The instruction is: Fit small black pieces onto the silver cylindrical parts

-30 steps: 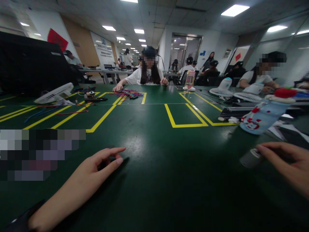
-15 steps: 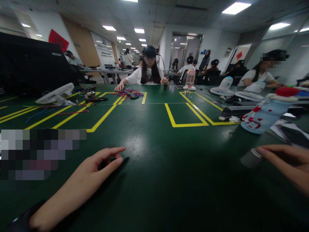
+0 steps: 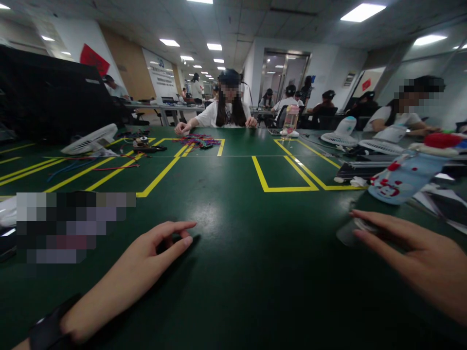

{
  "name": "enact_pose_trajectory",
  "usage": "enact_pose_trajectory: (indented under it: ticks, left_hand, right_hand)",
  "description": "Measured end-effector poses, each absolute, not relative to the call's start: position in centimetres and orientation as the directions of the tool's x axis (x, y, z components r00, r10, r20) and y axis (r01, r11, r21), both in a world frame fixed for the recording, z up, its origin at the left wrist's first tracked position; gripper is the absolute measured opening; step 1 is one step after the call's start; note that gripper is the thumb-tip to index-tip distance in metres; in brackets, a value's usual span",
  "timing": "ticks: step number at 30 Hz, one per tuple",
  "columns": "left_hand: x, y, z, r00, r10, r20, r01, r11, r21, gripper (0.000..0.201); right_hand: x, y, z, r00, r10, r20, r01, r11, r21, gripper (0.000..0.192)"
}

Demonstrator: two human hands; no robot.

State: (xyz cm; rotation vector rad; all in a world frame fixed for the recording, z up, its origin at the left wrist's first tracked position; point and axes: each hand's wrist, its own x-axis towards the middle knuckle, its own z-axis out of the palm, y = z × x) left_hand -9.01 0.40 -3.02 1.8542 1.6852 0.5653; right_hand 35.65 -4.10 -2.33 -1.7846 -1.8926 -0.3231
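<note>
I'd want the right hand (image 3: pixel 412 250), pinched on the grey cylinder (image 3: pixel 346 234) at four o'clock, gripping squarely, clear of the bottle (image 3: pixel 406 177) at three; the left hand (image 3: pixel 155 250), loosely parted, is empty at seven.

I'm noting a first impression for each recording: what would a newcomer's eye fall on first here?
Probably the yellow tape, in bright lines across the dark green table. Next, perhaps, the blue bottle with its red top, at the right. Nearer, the right hand holds a blurred grey cylinder, while the left hand shows nothing in its fingers.
</note>
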Motion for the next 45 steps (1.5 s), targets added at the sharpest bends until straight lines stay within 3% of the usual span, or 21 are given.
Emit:
enact_pose_trajectory:
  ticks: [4,7,10,15,20,26,32,37,41,45]
  left_hand:
    - [-8.9,0.3,-2.8,0.119,0.991,-0.062,0.76,-0.051,0.648,0.046]
    - [-9.4,0.4,-3.0,0.13,0.991,-0.038,0.756,-0.074,0.651,0.044]
    - [-9.2,0.5,-3.0,0.156,0.988,-0.007,0.755,-0.114,0.645,0.039]
    - [-4.8,-0.5,-1.7,0.322,0.929,0.185,0.706,-0.365,0.607,0.028]
    - [-0.2,-0.7,0.2,0.452,0.848,0.276,0.549,-0.508,0.664,0.016]
    - [-1.6,0.3,-0.9,0.356,0.909,0.216,0.562,-0.393,0.728,0.019]
    - [-1.8,0.5,-3.3,0.486,0.867,0.108,0.683,-0.455,0.571,0.017]
    - [-4.4,0.6,-2.3,0.38,0.916,0.124,0.66,-0.363,0.658,0.036]
    - [-9.3,1.3,-2.4,0.171,0.985,0.022,0.752,-0.144,0.643,0.046]
    - [-12.6,1.8,-3.5,0.075,0.992,-0.098,0.722,0.014,0.692,0.049]
  right_hand:
    - [26.1,-3.0,-0.3,-0.379,0.847,0.372,0.81,0.498,-0.309,0.038]
    - [20.9,-2.4,-0.4,-0.538,0.783,0.313,0.637,0.621,-0.457,0.037]
    - [18.9,-2.1,-1.4,-0.552,0.772,0.315,0.561,0.623,-0.545,0.038]
    - [19.1,-1.8,-3.6,-0.423,0.87,0.255,0.519,0.463,-0.718,0.071]
    - [19.1,-1.7,-4.2,-0.408,0.886,0.22,0.473,0.412,-0.779,0.061]
    - [19.6,-2.1,-3.5,-0.394,0.882,0.258,0.537,0.449,-0.715,0.046]
    - [19.5,-2.2,-3.7,-0.409,0.859,0.308,0.562,0.503,-0.657,0.047]
    - [23.5,-2.4,-3.7,-0.341,0.816,0.466,0.669,0.559,-0.49,0.044]
    - [31.8,-3.2,-4.2,-0.164,0.822,0.546,0.868,0.383,-0.316,0.047]
    - [39.8,-4.7,-5.1,0.07,0.903,0.423,0.955,0.062,-0.29,0.05]
